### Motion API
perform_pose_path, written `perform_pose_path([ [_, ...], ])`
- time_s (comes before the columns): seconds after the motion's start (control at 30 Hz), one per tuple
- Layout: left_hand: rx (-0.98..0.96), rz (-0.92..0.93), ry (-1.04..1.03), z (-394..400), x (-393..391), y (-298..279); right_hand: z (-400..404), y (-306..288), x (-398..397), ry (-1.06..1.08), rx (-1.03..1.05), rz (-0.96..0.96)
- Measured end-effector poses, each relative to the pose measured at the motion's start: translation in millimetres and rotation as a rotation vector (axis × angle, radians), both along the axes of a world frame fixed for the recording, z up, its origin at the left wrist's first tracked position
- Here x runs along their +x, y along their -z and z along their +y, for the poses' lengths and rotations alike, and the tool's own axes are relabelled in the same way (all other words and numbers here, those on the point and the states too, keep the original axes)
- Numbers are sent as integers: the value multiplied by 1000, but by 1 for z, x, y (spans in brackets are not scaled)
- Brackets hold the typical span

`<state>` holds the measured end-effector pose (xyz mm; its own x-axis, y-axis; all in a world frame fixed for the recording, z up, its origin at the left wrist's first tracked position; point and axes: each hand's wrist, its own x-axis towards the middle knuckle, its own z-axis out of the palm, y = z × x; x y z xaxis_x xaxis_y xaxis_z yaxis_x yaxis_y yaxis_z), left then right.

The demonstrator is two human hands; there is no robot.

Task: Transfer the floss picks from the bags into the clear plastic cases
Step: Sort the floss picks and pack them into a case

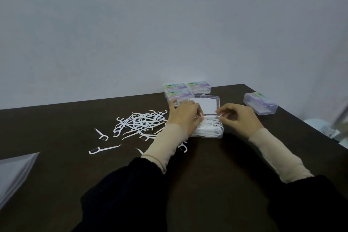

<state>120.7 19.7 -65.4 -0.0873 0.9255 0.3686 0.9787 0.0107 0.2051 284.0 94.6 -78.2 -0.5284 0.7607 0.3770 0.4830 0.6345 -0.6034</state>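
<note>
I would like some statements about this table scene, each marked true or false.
1. The open clear plastic case already holds white floss picks. True.
2. The loose pile of white floss picks lies right of the case. False: it lies left.
3. The separate closed clear case stands right of the open one. True.
4. The dark brown table is white. False: dark brown.
5. Both the left hand and right hand are at the open case. True.

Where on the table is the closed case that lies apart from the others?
In the head view, the lone closed case lies near the table's far right edge, right of the open case and beyond the right hand.
</note>
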Motion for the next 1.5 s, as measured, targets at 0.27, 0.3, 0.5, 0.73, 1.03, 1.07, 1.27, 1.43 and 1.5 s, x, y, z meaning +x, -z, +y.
perform_pose_path([
  [0.27, 76, -138, 3, 0, -5, 4, -2, -3, 0, -30, -34, 62],
  [0.3, 114, -176, 14, 1, -5, 5, -3, -4, 0, -34, -40, 76],
  [0.5, 394, -827, -83, 7, -9, 10, -6, -6, -2, -41, -79, 119],
  [0.73, 250, -1418, -158, 7, 4, 10, -1, -11, 10, 68, -180, 132],
  [1.03, 188, -1108, -55, 5, 25, 16, -2, -13, 8, -28, -206, 12],
  [1.07, 186, -1078, -47, 5, 25, 17, -2, -13, 8, -24, -193, 37],
  [1.27, 234, -1123, -48, 10, 22, 23, -7, -5, -6, 76, -138, 160],
  [1.43, 216, -1059, -23, 12, 17, 30, -10, -2, -9, 98, -83, 160],
  [1.5, 211, -1027, -18, 13, 15, 33, -10, -3, -8, 121, -66, 163],
])
